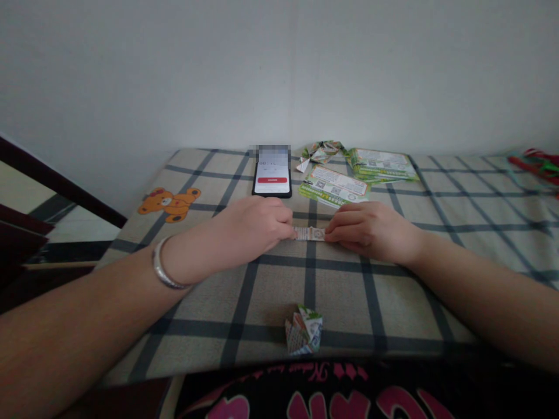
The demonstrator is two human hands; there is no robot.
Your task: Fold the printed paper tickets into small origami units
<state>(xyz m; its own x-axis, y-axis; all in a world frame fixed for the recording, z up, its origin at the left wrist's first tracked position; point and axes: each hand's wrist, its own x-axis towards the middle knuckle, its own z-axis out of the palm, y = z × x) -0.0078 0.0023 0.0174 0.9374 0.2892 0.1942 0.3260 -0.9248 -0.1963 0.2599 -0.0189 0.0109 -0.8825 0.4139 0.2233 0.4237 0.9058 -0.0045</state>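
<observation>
A narrow folded paper strip (310, 234) lies on the checked cloth (349, 291) in the middle of the view. My left hand (251, 227), with a silver bangle on its wrist, pinches the strip's left end with curled fingers. My right hand (371, 230) pinches the right end in the same way. Both hands rest on the cloth and cover most of the strip. A small folded paper piece (304, 330) stands on the cloth close to my body, below the hands.
A phone (272, 174) with a lit screen lies beyond my hands. Green printed leaflets (334, 186) and a stack (382, 164) lie to its right, with another folded paper shape (321, 152). A bear print (170, 203) marks the cloth's left. Red-green items (539, 164) sit far right.
</observation>
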